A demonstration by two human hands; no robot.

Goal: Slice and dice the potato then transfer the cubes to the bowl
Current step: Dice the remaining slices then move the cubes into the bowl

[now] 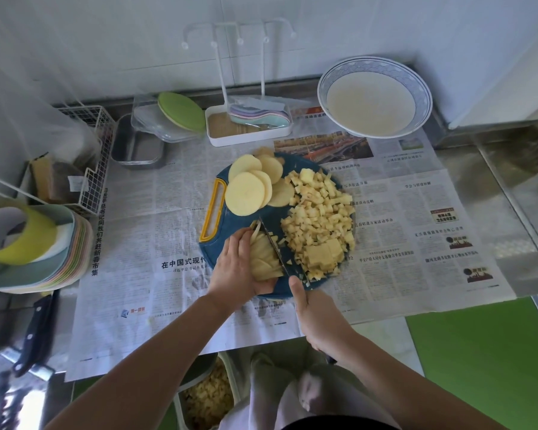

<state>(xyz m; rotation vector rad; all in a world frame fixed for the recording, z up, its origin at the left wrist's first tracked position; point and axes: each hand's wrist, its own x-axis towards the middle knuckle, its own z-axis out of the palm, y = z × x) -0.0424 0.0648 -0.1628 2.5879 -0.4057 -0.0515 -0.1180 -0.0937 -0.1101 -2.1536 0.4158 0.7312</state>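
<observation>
Dicing is the step in hand. At the near edge of the board (239, 226) the left hand (233, 268) curls round a bundle of strips (263, 262). The right hand (317, 318) grips the knife (274, 246), blade down across them. Cubes (317, 218) heap on the board's right half, with uncut slices (249, 190) at its far left. The bowl (371, 65) stands beyond the board, empty. The next cut likely calls for stepping the blade leftward, fingertips tucked back.

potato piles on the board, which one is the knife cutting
The strips held by the left hand at the board's near edge; the knife crosses them. The round slices and diced pile lie untouched.
</observation>
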